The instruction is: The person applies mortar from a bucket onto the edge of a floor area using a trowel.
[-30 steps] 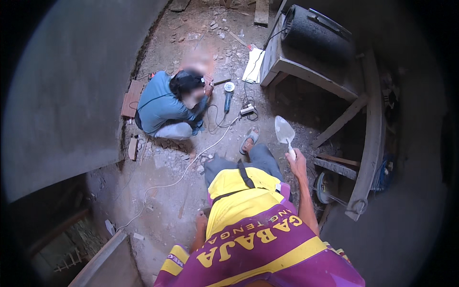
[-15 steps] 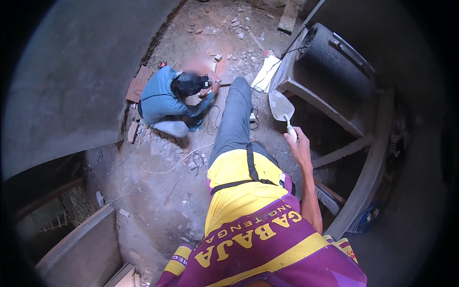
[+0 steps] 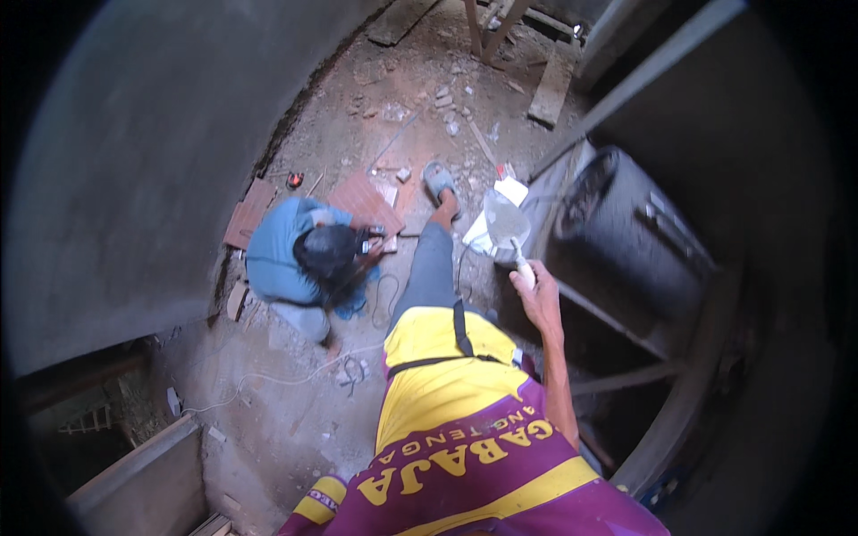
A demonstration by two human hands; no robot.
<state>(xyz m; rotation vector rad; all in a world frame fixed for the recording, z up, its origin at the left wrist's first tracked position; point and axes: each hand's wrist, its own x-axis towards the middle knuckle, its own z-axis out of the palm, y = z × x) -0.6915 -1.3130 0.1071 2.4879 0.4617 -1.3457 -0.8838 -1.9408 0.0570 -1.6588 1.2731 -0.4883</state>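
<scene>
My right hand (image 3: 542, 304) is wrapped round the pale handle of a masonry trowel (image 3: 506, 221), whose broad grey blade points away from me. The blade overlaps a white sheet or bag (image 3: 479, 236) in the view; whether they touch I cannot tell. My left hand is out of sight, with only a striped sleeve (image 3: 323, 500) showing at the lower edge. To the left, a co-worker (image 3: 284, 255) in a blue top crouches over a reddish-brown tile (image 3: 365, 198), a dark tool near their hands.
A large dark drum (image 3: 630, 228) stands at the right by wooden beams (image 3: 666, 71). A pale cable (image 3: 286, 381) crosses the floor on the left. Rubble (image 3: 444, 98) and planks (image 3: 552, 85) lie farther off. A grey wall (image 3: 170, 170) rises at left.
The view has shifted, bringing more of the far floor in. My leg is stretched ahead and its sandalled foot now shows. The trowel, still in my right hand, appears farther left and lower.
</scene>
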